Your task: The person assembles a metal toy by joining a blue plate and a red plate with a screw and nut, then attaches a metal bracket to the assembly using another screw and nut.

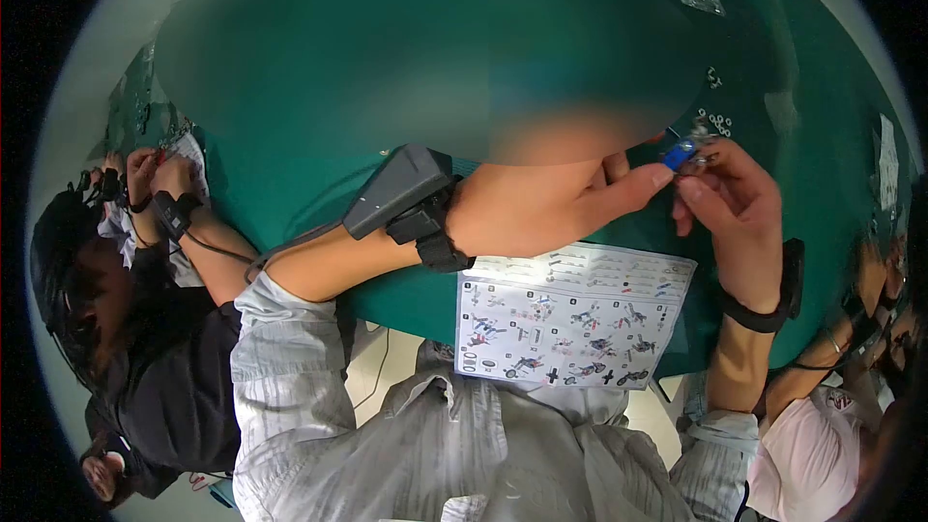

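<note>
A small blue part with silvery metal pieces (pixel 681 153) is held between my two hands, above the right side of the green table. My left hand (pixel 551 203) reaches across from the left, thumb and fingers closed at the blue end; its upper edge is blurred. My right hand (pixel 739 198) pinches the same piece from the right, by its metal end. Just beyond the fingers lie several small metal nuts (pixel 715 122). Below my hands rests a printed sheet of assembly drawings (pixel 580 319), partly over the table's near edge.
Farther back are more small metal parts (pixel 713 78) and a clear bag (pixel 701 0). A black wrist device (pixel 406 193) with a cable sits on my left forearm. Co-workers sit at left (pixel 145 358) and right (pixel 822 445). A large area ahead is blurred.
</note>
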Demonstrator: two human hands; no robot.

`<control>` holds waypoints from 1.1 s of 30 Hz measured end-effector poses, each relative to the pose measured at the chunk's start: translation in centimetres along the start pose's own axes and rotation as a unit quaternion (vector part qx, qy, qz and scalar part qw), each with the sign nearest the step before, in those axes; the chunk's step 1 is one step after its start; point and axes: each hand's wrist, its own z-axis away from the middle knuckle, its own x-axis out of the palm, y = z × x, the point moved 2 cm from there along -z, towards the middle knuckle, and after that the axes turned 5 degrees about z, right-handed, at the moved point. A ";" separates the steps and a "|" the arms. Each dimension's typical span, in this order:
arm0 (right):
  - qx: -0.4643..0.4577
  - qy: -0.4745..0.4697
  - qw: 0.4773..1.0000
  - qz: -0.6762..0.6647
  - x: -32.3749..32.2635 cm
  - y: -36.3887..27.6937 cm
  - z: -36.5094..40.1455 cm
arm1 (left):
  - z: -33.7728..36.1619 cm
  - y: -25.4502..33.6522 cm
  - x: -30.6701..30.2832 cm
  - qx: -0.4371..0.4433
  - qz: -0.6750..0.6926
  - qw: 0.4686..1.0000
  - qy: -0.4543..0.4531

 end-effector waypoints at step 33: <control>-0.152 -0.040 0.937 -0.313 -6.0 1.1 0.6 | 4.2 5.5 -15.1 -0.043 -0.399 0.905 0.144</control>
